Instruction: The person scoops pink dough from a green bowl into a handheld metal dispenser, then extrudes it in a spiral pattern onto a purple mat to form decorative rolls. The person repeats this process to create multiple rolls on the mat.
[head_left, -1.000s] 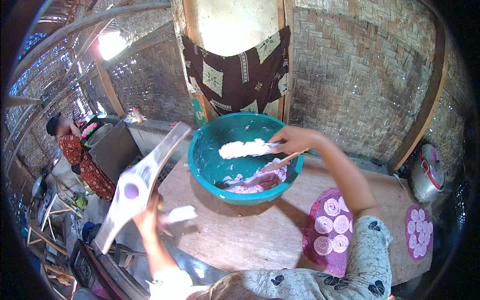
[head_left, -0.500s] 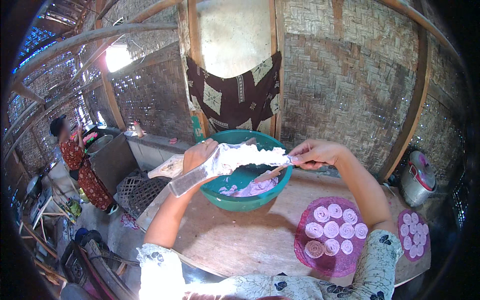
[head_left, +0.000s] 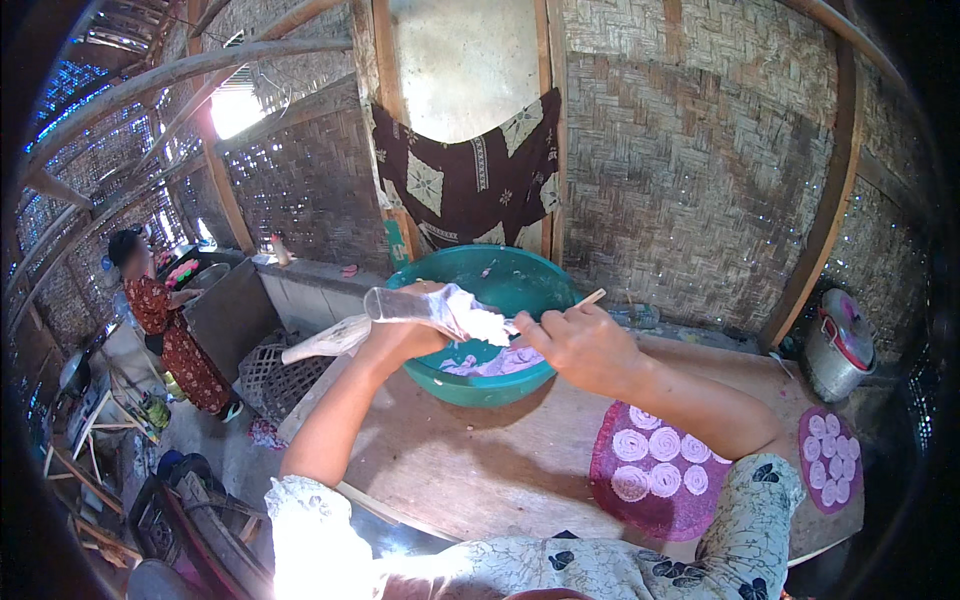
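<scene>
My left hand (head_left: 405, 335) is closed round a clear plastic tube (head_left: 385, 305), held over the near left of a green basin (head_left: 480, 397). Pale dough (head_left: 487, 326) fills the tube's right end. Close to that end, my right hand (head_left: 585, 345) grips a thin wooden stick (head_left: 594, 298); its tip sticks out above the fingers and its working end is hidden. Pinkish dough (head_left: 495, 362) lies in the basin, partly behind my hands. A pale, smeared wooden piece (head_left: 325, 340) shows beside my left wrist; whether the hand touches it is unclear.
The basin stands on a wooden table (head_left: 450, 470). Round magenta mats (head_left: 640, 508) (head_left: 847, 492) carry pale coiled dough pieces (head_left: 664, 444). A lidded metal pot (head_left: 835, 350) stands at right. Woven baskets (head_left: 270, 375) and a person (head_left: 155, 325) are at left.
My right hand has let go of the tube's dough-filled end and now grips the wooden stick that lay in the basin. The tube has swung round and shows its round end.
</scene>
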